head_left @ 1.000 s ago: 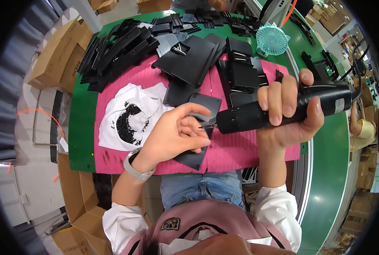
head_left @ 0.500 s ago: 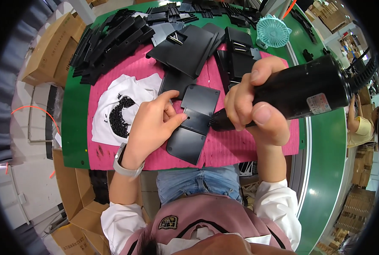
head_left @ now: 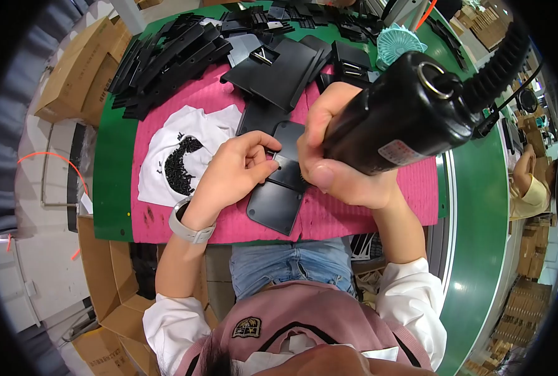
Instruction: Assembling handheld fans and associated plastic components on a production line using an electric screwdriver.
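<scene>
In my right hand (head_left: 348,156) is a black electric screwdriver (head_left: 398,119), gripped in a closed fist and tilted. Its tip is hidden behind my fingers, over the right side of a black plate (head_left: 274,207) with rounded corners and a raised middle band. My left hand (head_left: 241,166) holds this plate from its left side, thumb and forefinger bent close together beside a small hole in the band. Whether a small screw is between those fingertips cannot be made out. Left of that hand, a heap of small black screws (head_left: 180,172) lies on a white cloth (head_left: 216,128).
A pink foam mat (head_left: 229,229) covers part of the green table (head_left: 113,207). Stacked black panels (head_left: 172,59) and a larger black plate (head_left: 273,72) lie toward the back. A teal fan (head_left: 397,45) stands at the back right. Cardboard boxes (head_left: 72,72) are at the left.
My right hand has moved left with the screwdriver, whose body now points more toward the camera and whose tip is hidden. My left forefinger has come nearer the thumb. The plate has barely shifted.
</scene>
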A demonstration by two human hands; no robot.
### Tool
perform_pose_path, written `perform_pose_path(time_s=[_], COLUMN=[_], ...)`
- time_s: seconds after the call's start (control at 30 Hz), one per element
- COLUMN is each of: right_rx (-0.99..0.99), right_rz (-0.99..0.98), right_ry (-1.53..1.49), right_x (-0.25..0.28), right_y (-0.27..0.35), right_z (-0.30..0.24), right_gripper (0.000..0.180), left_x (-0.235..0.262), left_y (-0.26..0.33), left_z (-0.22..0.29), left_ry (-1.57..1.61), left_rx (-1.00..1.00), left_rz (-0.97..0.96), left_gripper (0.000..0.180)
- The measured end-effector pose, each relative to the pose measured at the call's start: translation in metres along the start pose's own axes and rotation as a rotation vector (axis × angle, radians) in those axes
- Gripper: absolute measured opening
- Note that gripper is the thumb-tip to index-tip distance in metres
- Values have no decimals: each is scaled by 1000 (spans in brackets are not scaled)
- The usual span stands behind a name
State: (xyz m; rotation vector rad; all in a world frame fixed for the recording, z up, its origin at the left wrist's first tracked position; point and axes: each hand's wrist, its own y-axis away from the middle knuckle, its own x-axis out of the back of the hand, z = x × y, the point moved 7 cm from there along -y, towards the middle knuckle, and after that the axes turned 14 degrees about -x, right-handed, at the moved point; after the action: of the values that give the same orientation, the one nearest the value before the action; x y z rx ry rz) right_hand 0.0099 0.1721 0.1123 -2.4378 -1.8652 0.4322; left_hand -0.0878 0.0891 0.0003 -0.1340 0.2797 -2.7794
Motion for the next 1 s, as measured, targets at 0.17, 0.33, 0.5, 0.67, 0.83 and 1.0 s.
perform_pose_path(time_s=[0.17,0.33,0.5,0.67,0.83,1.0], right_rx=[-9,14,47,323,436,419], right_rz=[-26,19,36,-149,-102,-65], right_ry=[-19,-7,7,-209,-317,-417], right_x=[4,13,18,33,42,43], right_y=[2,8,9,14,19,20], right_z=[4,-1,-4,-41,-48,-39], right_gripper=[30,30,32,37,39,37], left_x=[1,0,5,15,2,-11], left_y=[0,-1,5,3,4,6], left_z=[0,12,5,33,39,39], left_ry=[-82,-170,-149,-393,147,331], left_rx=[8,-104,91,-8,-45,-32], left_rz=[6,8,-11,152,159,39], left_gripper=[15,17,22,31,22,17])
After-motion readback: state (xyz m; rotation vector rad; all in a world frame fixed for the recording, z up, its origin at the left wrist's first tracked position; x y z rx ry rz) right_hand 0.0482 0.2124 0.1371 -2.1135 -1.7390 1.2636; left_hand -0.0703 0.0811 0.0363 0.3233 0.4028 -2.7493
